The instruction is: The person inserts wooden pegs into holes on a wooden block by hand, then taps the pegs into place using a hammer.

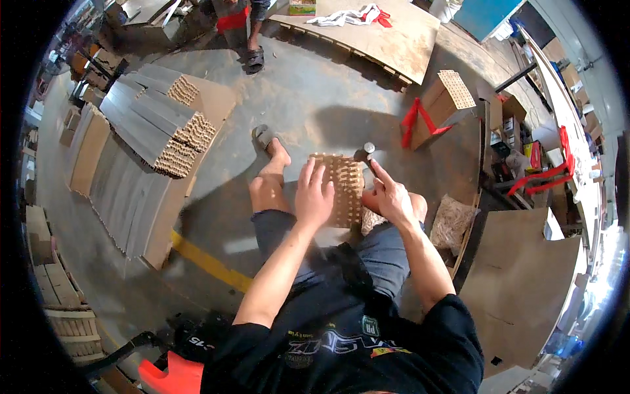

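Observation:
Between my knees stands a tan block (346, 190) whose face is covered with rows of small peg-like knobs. My left hand (314, 199) lies on its left side, fingers stretched out and nothing gripped. In my right hand (392, 200) is a hammer (369, 148), its metal head just beyond the block's upper right corner. The index finger points along the handle, while the other fingers are curled around it. Most of the handle is hidden by that hand.
Long grey strips with ridged ends lie stacked (134, 190) at left. A taller tan block (448, 102) with a red strap stands ahead right. Beside my right leg is a bag of small pieces (453, 224). Another person's foot (255, 59) shows near a low wooden platform (374, 39).

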Action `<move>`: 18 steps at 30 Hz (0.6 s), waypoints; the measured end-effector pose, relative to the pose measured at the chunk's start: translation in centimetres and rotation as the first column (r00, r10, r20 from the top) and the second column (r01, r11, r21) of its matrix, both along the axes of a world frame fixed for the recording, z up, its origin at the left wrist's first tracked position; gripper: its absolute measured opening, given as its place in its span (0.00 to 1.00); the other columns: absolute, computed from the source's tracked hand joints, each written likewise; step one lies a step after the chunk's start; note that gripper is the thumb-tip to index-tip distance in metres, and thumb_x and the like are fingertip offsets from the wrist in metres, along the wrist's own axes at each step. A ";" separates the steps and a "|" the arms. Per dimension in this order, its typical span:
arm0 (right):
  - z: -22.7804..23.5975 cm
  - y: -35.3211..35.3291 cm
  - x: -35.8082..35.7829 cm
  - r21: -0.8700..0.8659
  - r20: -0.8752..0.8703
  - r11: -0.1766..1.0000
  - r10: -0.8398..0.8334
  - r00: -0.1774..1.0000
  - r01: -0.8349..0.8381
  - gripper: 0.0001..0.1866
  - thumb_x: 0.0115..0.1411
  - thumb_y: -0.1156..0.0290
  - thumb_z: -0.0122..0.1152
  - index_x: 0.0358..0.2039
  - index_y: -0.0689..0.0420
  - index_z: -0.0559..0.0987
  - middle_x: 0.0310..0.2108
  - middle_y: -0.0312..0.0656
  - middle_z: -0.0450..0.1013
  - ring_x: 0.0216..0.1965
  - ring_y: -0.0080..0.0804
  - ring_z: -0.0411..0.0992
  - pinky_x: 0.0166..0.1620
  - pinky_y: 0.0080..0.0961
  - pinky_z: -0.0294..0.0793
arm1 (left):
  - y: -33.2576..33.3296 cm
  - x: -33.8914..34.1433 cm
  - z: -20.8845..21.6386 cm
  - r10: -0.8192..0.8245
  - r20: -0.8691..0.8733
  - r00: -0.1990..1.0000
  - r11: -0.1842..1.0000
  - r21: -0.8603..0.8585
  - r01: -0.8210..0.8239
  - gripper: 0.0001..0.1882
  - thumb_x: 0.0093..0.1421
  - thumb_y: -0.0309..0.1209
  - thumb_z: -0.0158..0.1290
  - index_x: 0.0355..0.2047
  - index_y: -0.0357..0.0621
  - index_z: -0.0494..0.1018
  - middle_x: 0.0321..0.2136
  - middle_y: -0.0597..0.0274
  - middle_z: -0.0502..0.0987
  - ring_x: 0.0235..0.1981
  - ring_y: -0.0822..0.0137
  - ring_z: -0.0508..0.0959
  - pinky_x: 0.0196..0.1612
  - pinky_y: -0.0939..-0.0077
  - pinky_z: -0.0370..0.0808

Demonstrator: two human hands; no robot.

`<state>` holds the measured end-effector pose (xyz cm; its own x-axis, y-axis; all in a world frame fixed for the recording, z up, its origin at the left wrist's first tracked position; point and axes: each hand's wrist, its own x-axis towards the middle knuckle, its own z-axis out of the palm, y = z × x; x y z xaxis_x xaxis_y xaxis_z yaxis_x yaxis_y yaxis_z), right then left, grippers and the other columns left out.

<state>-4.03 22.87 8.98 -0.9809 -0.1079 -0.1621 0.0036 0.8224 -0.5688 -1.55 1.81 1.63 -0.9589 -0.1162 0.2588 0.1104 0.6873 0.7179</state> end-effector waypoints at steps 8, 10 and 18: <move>0.1 0.5 -0.3 -0.048 0.105 0.999 -0.002 0.994 0.007 0.36 0.63 0.69 0.56 0.72 0.35 0.62 0.40 0.58 0.79 0.42 0.60 0.78 0.47 0.49 0.77 | 0.2 0.3 -0.5 0.002 0.000 1.000 1.000 -0.024 -0.002 0.28 0.64 0.34 0.55 0.63 0.43 0.67 0.69 0.48 0.59 0.69 0.44 0.60 0.68 0.53 0.64; -0.3 0.0 0.0 -0.227 0.044 0.972 -0.055 0.998 0.064 0.37 0.61 0.68 0.58 0.72 0.34 0.62 0.40 0.58 0.80 0.43 0.58 0.79 0.47 0.48 0.78 | 0.1 0.1 -0.5 -0.001 0.011 1.000 1.000 -0.031 0.001 0.28 0.63 0.34 0.55 0.63 0.43 0.67 0.69 0.48 0.60 0.69 0.44 0.60 0.68 0.53 0.64; 0.3 -0.1 0.5 -0.114 0.035 0.993 -0.003 0.999 0.007 0.39 0.60 0.72 0.56 0.72 0.33 0.61 0.42 0.54 0.80 0.44 0.57 0.79 0.46 0.48 0.78 | 0.5 0.3 -0.7 -0.005 0.004 1.000 0.999 -0.035 0.006 0.27 0.63 0.34 0.55 0.63 0.44 0.68 0.69 0.48 0.60 0.69 0.45 0.60 0.68 0.54 0.65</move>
<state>-3.55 22.73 9.32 -0.9754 -0.1228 -0.1831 0.0288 0.7523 -0.6581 -1.30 2.28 0.94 -0.9605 -0.1019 0.2591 0.1117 0.7114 0.6939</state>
